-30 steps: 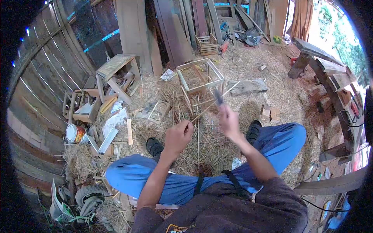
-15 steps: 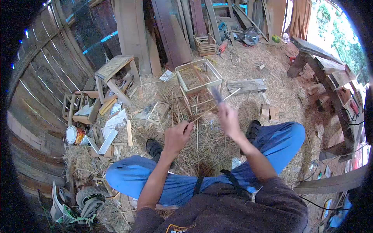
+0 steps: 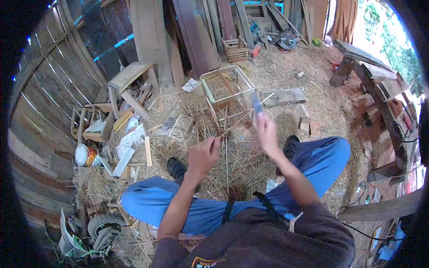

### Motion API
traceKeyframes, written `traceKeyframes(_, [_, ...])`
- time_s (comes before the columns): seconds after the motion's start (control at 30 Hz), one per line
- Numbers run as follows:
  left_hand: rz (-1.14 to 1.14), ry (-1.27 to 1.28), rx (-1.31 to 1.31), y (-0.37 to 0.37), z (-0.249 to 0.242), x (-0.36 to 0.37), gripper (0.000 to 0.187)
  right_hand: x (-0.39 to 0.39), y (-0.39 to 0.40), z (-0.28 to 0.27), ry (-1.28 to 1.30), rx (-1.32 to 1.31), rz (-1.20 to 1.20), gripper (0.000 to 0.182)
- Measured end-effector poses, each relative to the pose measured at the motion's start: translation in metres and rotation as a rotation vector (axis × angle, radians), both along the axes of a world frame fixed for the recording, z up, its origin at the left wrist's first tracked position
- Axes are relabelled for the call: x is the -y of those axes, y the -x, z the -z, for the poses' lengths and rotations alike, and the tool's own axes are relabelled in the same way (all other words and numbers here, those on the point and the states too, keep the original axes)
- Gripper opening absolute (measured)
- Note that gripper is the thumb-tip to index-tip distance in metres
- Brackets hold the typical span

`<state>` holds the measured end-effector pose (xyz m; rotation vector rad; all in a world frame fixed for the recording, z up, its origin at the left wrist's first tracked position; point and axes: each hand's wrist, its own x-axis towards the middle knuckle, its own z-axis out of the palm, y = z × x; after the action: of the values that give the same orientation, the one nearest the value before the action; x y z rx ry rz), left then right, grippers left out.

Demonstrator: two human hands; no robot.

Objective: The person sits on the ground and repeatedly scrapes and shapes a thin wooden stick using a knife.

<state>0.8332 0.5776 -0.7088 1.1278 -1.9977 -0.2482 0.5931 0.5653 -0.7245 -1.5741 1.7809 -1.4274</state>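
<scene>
My left hand (image 3: 204, 157) pinches the near end of a thin wooden stick (image 3: 237, 123), which slants up and away to the right. In my right hand (image 3: 268, 137), closed around its handle, is a knife (image 3: 257, 103). Its blade, slightly smeared by motion, points away from me and overlaps the stick in this view. Beyond both hands stands an open wooden frame (image 3: 234, 99) of light slats. Straw and shavings (image 3: 223, 172) cover the ground between my feet.
A small wooden stool (image 3: 130, 75) stands at the left, with scrap wood and a can (image 3: 82, 155) nearer. A plank (image 3: 283, 96) lies behind my right hand. Boards lean on the back wall, near a circular saw (image 3: 287, 39). A heavy timber bench (image 3: 380, 85) runs along the right.
My right hand has shifted slightly right, and the knife blade now points more directly away from me. My left hand stays nearly in place on the stick.
</scene>
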Motion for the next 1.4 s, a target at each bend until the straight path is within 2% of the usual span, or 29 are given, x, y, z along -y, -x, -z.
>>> traceKeyframes(0.1, [0.001, 0.015, -0.002, 0.005, 0.001, 0.000, 0.025, 0.001, -0.001, -0.003, 0.052, -0.031, 0.064, 0.038])
traceKeyframes(0.2, [-0.002, -0.031, 0.004, 0.005, 0.001, 0.000, 0.026, -0.026, -0.049, 0.026, 0.026, -0.017, -0.146, 0.044])
traceKeyframes(0.3, [-0.009, -0.087, -0.010, 0.002, -0.002, 0.001, 0.027, -0.011, -0.027, 0.023, 0.168, -0.155, -0.152, 0.039])
traceKeyframes(0.4, [0.009, -0.168, -0.006, 0.003, -0.005, 0.000, 0.028, 0.012, 0.016, 0.003, 0.017, 0.045, 0.067, 0.032])
traceKeyframes(0.43, [0.016, -0.206, -0.001, 0.004, -0.005, -0.002, 0.028, 0.012, 0.021, 0.000, 0.096, 0.144, 0.064, 0.033])
traceKeyframes(0.53, [0.046, -0.204, -0.025, 0.009, 0.004, 0.000, 0.029, 0.004, -0.011, 0.055, 0.276, -0.168, -0.127, 0.042])
traceKeyframes(0.63, [0.022, -0.227, -0.057, -0.002, 0.004, 0.000, 0.029, -0.026, -0.044, 0.009, -0.142, -0.167, -0.276, 0.040])
traceKeyframes(0.73, [0.024, -0.220, -0.040, -0.003, -0.009, -0.006, 0.028, 0.005, -0.001, 0.007, -0.050, 0.080, -0.090, 0.035])
traceKeyframes(0.83, [0.061, -0.256, -0.059, -0.002, 0.002, -0.004, 0.027, 0.017, 0.018, 0.014, 0.122, 0.030, 0.091, 0.045])
traceKeyframes(0.9, [0.026, -0.235, -0.170, 0.003, 0.000, -0.006, 0.028, -0.005, -0.015, 0.036, 0.069, -0.069, -0.069, 0.039])
traceKeyframes(1.0, [-0.051, -0.172, -0.187, -0.007, -0.009, 0.001, 0.030, -0.019, -0.043, 0.020, -0.003, -0.116, -0.217, 0.037])
traceKeyframes(1.1, [-0.072, -0.147, -0.141, -0.013, -0.020, 0.002, 0.030, -0.003, -0.016, 0.006, -0.014, 0.069, -0.083, 0.039])
traceKeyframes(1.17, [-0.062, -0.164, -0.095, -0.014, -0.018, 0.002, 0.029, 0.003, 0.013, -0.009, 0.122, 0.082, 0.088, 0.041])
traceKeyframes(1.27, [-0.040, -0.217, -0.053, -0.013, -0.009, 0.000, 0.026, 0.004, 0.022, -0.010, 0.228, 0.172, 0.160, 0.043])
traceKeyframes(1.4, [0.023, -0.181, -0.028, -0.013, -0.005, 0.000, 0.022, -0.005, -0.010, 0.021, 0.058, -0.064, -0.009, 0.045])
